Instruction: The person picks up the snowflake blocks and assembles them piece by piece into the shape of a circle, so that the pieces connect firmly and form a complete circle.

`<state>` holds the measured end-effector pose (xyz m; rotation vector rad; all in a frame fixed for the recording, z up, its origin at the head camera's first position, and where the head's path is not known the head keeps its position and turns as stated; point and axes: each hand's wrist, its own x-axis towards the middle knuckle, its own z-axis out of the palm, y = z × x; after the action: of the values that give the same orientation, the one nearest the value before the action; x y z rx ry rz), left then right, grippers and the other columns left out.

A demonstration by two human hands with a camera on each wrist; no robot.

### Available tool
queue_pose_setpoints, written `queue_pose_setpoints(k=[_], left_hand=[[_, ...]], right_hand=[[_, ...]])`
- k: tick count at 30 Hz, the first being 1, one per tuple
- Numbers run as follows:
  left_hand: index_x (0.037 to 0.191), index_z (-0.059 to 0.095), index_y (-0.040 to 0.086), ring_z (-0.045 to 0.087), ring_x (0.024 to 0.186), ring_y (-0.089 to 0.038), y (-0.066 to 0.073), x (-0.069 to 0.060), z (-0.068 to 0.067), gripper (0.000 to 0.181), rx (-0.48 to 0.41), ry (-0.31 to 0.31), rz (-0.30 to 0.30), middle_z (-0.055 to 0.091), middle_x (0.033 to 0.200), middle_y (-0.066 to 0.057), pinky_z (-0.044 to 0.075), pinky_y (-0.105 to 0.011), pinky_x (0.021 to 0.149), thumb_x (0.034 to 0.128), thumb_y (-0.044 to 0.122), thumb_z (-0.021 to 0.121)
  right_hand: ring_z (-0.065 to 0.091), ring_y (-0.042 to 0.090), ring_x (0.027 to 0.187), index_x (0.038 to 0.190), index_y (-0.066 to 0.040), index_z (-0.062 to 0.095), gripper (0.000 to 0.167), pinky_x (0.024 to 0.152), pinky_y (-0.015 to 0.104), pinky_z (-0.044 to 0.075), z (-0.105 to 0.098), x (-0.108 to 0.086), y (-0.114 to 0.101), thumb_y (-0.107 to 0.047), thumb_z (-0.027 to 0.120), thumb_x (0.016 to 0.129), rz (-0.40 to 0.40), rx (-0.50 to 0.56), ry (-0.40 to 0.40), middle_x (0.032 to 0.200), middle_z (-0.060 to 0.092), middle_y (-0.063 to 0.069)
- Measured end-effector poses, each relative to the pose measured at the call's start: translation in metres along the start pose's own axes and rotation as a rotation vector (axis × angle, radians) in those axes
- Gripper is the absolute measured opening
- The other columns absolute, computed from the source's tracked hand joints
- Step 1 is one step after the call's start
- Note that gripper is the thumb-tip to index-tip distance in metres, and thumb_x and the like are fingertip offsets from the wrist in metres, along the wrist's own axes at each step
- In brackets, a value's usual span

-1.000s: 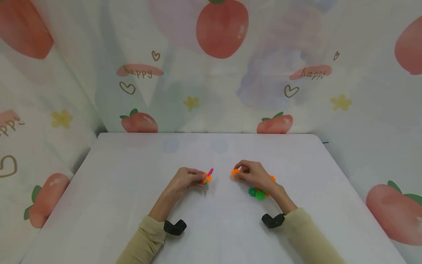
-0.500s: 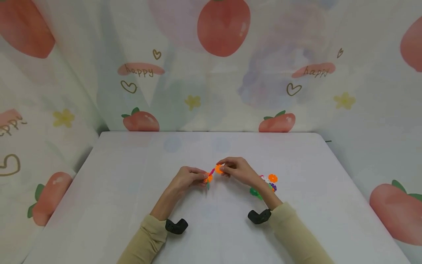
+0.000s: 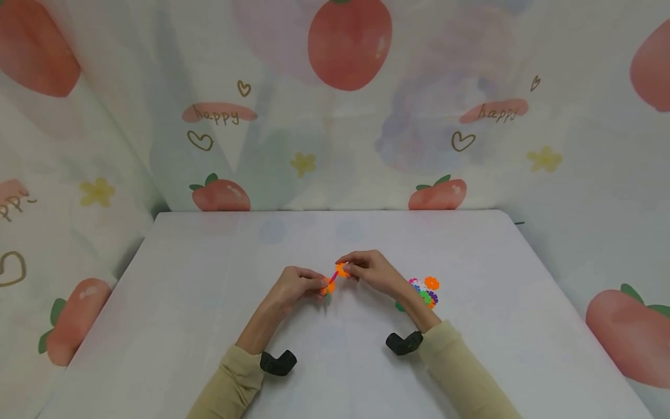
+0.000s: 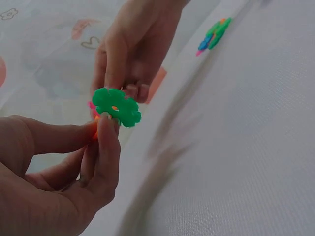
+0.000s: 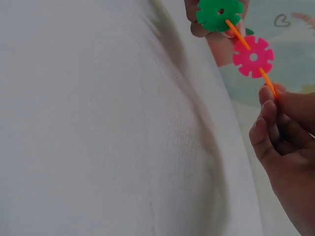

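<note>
A person is working with two bare hands above a white table [image 3: 220,262]. The left hand [image 3: 295,287] is pinching a first orange disc [image 3: 330,287] between the thumb and the fingers, so the gap of these fingers is staying narrow. The right hand [image 3: 374,270] is also pinching; its thumb and forefinger are gripping a second orange disc [image 3: 342,269] by its edge, and its other fingers are curling below.

Between the two orange discs, a pink disc [image 5: 245,60] with a notched rim is showing its flat face to the right wrist camera. Both orange discs are touching it, each standing edge-on in this view. A green disc [image 4: 128,114] is sitting at the other side of the first orange disc, near the left fingertips. How deeply the second orange disc is entering the pink one, one cannot tell.

On the table, near the right forearm and partly hidden by it, a small pile of coloured discs [image 3: 431,283] is lying. Each wrist is carrying a black device [image 3: 279,362], and light sleeves [image 3: 466,366] are covering the forearms. Behind the table, a cloth [image 3: 345,145] with printed fruits is hanging.
</note>
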<state>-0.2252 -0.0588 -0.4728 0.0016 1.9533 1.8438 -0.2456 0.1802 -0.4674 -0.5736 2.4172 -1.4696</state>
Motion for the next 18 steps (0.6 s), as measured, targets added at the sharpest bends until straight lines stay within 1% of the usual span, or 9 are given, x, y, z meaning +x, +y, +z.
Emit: queue_pose_setpoints(k=[5,9,11,15,18], left_hand=[[0.105,0.074,-0.012,0.069,0.062,-0.012,-0.0018,0.0013,0.0020,0.020,0.009,0.014,-0.007,0.076,0.083,-0.010,0.061,-0.028,0.068,0.0925,0.003,0.072],[0.105,0.074,-0.014,0.069,0.060,-0.012,-0.0015,0.0011,0.0035,0.019,0.012,0.010,0.005,0.077,0.086,-0.013,0.061,-0.028,0.066,0.0920,0.000,0.070],[0.105,0.073,-0.014,0.069,0.060,-0.012,-0.0009,0.0007,0.0036,0.018,0.013,0.008,0.011,0.077,0.087,-0.013,0.061,-0.028,0.066,0.0917,-0.002,0.070],[0.104,0.074,-0.013,0.071,0.061,-0.013,0.0006,-0.0002,0.0018,0.018,0.029,0.005,0.021,0.077,0.087,-0.014,0.062,-0.030,0.069,0.0920,0.000,0.072],[0.103,0.077,-0.009,0.073,0.067,-0.015,0.0013,0.0003,-0.0001,0.021,0.092,0.006,0.036,0.078,0.088,-0.014,0.063,-0.033,0.075,0.0937,0.009,0.073]], right_hand=[[0.062,0.031,0.081,0.124,-0.004,0.073,0.025,0.074,0.036,0.054,-0.0017,0.0029,-0.0030,-0.011,0.060,0.104,0.008,-0.003,-0.040,0.105,0.073,0.011],[0.060,0.030,0.083,0.122,-0.002,0.073,0.025,0.073,0.031,0.051,-0.0022,0.0064,-0.0030,-0.010,0.059,0.104,-0.002,0.009,-0.080,0.110,0.074,0.011],[0.060,0.030,0.085,0.122,-0.002,0.073,0.025,0.073,0.030,0.050,-0.0020,0.0076,-0.0029,-0.009,0.058,0.104,-0.002,0.007,-0.085,0.110,0.074,0.010],[0.059,0.029,0.082,0.122,-0.006,0.075,0.025,0.073,0.031,0.051,-0.0009,0.0072,-0.0029,-0.011,0.058,0.104,0.051,0.019,-0.037,0.100,0.072,0.007],[0.059,0.031,0.080,0.119,-0.009,0.076,0.024,0.073,0.035,0.051,0.0006,0.0061,-0.0031,-0.011,0.058,0.103,0.086,0.056,0.002,0.096,0.072,0.007]])
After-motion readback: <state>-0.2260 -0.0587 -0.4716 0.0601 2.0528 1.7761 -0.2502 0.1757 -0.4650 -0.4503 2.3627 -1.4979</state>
